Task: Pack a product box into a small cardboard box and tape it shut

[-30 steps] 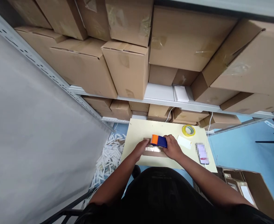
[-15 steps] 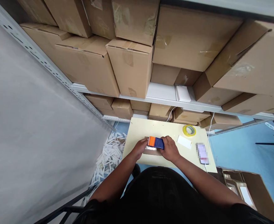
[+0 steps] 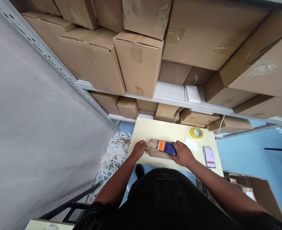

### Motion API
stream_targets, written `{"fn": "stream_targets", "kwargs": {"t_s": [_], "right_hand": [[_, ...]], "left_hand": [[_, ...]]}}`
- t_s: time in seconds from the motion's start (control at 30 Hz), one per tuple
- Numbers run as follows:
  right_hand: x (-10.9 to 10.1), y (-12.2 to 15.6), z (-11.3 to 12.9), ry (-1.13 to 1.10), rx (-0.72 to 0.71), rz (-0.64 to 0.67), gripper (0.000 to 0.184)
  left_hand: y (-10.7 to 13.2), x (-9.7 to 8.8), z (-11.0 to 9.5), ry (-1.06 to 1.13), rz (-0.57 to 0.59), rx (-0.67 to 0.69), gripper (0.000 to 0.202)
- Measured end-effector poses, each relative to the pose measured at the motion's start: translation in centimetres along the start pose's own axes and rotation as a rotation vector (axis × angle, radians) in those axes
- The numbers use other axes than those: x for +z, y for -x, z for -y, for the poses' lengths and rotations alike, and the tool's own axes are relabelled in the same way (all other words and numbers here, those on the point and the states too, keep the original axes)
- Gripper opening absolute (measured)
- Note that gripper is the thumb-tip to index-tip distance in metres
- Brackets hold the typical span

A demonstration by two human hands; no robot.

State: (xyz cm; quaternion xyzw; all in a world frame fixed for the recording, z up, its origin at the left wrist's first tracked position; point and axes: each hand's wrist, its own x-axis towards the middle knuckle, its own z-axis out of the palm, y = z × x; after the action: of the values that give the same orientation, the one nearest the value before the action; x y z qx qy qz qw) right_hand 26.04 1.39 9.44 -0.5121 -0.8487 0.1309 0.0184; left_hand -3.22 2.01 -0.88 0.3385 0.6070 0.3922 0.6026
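Note:
A small flat brown cardboard box (image 3: 158, 154) lies on a pale yellow table (image 3: 155, 131). My right hand (image 3: 184, 155) is closed around a blue and orange tape dispenser (image 3: 167, 147) that rests on top of the box. A strip of clear tape runs from the dispenser to the box's left end. My left hand (image 3: 139, 149) presses on that left end, fingers bent over the edge.
A yellow tape roll (image 3: 196, 133), a white card (image 3: 191, 144) and a phone (image 3: 209, 156) lie on the table's right side. Shelves of cardboard boxes (image 3: 138, 60) rise behind. White scraps (image 3: 113, 156) litter the floor at left. An open carton (image 3: 253, 191) stands at lower right.
The dispenser first slid toward the box's left end, then back to the right, leaving tape along the top. My left hand shifted to the box's left edge. The camera tilted slightly.

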Motion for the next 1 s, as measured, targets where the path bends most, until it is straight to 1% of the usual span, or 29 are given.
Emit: {"fn": "stream_targets", "kwargs": {"t_s": [0.13,0.23,0.37,0.47,0.57,0.67,0.73,0.77,0.8,0.83,0.87,0.93,0.97,1.0], "right_hand": [[0.5,-0.1,0.6,0.03,-0.04,0.032,0.056],[1.0,-0.2,0.9,0.061,-0.056,0.041,0.057],[1.2,-0.6,0.9,0.099,-0.039,0.047,0.058],[1.2,-0.9,0.7,0.12,-0.026,0.04,0.057],[1.1,-1.0,0.6,0.113,-0.007,0.03,0.053],[1.0,-1.0,0.6,0.097,0.015,0.037,0.051],[1.0,-1.0,0.6,0.088,0.014,0.039,0.052],[1.0,-1.0,0.6,0.084,0.011,0.036,0.052],[1.0,-1.0,0.6,0.079,0.01,0.033,0.052],[1.0,-1.0,0.6,0.074,0.011,0.029,0.052],[1.0,-1.0,0.6,0.068,0.014,0.026,0.053],[0.9,-1.0,0.6,0.061,0.021,0.029,0.055],[0.9,-1.1,0.6,0.062,0.02,0.035,0.056],[0.8,-1.1,0.6,0.065,0.016,0.043,0.057]], "left_hand": [[0.0,1.0,2.5,-0.049,-0.076,-0.025,0.038],[-0.2,1.8,3.3,-0.132,-0.12,-0.03,0.033],[-0.9,2.6,3.5,-0.27,-0.155,-0.014,0.03],[-1.7,3.0,3.5,-0.324,-0.121,-0.038,0.03],[-1.9,3.3,3.6,-0.337,-0.085,-0.091,0.032],[-1.1,3.2,3.6,-0.34,-0.088,-0.111,0.038],[0.0,2.9,3.3,-0.343,-0.12,-0.077,0.042],[0.6,2.8,3.0,-0.351,-0.125,-0.027,0.045],[1.2,2.7,2.5,-0.382,-0.103,0.061,0.052],[1.8,2.6,2.0,-0.445,-0.053,0.18,0.061],[2.1,2.5,1.5,-0.541,0.02,0.317,0.072],[2.4,2.7,0.6,-0.795,0.194,0.571,0.092],[2.2,3.0,0.3,-0.921,0.255,0.649,0.101],[1.9,3.4,0.1,-1.021,0.278,0.684,0.107]]}}
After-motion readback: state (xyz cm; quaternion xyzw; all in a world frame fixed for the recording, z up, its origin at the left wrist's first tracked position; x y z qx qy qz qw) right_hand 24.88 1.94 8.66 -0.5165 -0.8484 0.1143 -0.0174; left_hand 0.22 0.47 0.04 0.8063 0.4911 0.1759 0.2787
